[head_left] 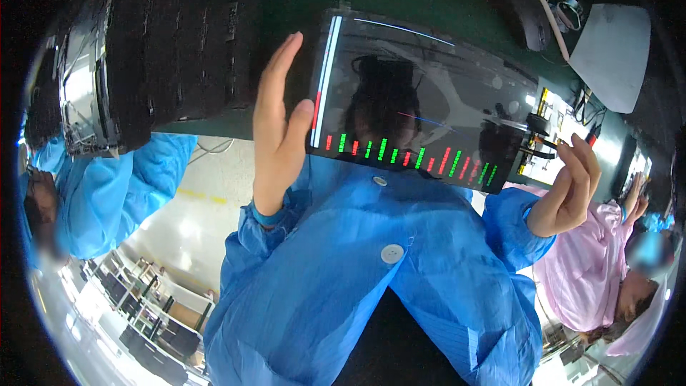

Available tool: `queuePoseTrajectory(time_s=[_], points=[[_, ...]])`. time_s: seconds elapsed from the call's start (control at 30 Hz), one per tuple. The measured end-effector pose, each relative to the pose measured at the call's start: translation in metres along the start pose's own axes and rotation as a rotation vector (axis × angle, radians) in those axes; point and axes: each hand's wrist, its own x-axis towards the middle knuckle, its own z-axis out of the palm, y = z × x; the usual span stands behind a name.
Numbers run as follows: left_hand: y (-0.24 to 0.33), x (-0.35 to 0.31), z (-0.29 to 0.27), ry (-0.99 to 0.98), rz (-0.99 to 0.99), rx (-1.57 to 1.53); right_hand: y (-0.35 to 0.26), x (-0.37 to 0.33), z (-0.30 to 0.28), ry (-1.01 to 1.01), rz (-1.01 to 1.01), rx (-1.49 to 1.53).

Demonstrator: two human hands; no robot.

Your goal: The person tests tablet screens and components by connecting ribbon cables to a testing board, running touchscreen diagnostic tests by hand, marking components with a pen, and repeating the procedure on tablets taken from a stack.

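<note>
A dark, glossy display panel (429, 100) lies tilted in front of me, lit with a white and red strip on its left and rows of red and green marks on its lower part. My left hand (279, 136) is beside its left edge, fingers stretched up and the thumb tip at the edge. Off the panel's right end stick black handle-like pieces (539, 150) beside a yellow-edged board (543, 104). My right hand (572, 193) is closed with bent fingers, its fingertips at these pieces; what it grips, if anything, is hidden.
Dark stacked panels or trays (171, 50) stand on the left of the dark green table (286, 0). At the far right are a black mouse (525, 18), a pen (547, 14) and a white sheet (614, 57). People in blue (114, 200) and pink (582, 264) work on either side.
</note>
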Motion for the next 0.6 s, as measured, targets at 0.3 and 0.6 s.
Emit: queuePoseTrajectory(time_s=[0.3,0.6], points=[[0.006,-0.009,0.007,-0.193,0.051,-0.081,-0.016,-0.004,0.019,-0.093,-0.024,0.079],[-0.003,-0.010,0.003,-0.217,-0.001,-0.282,-0.019,-0.007,0.023,-0.109,-0.028,0.088]])
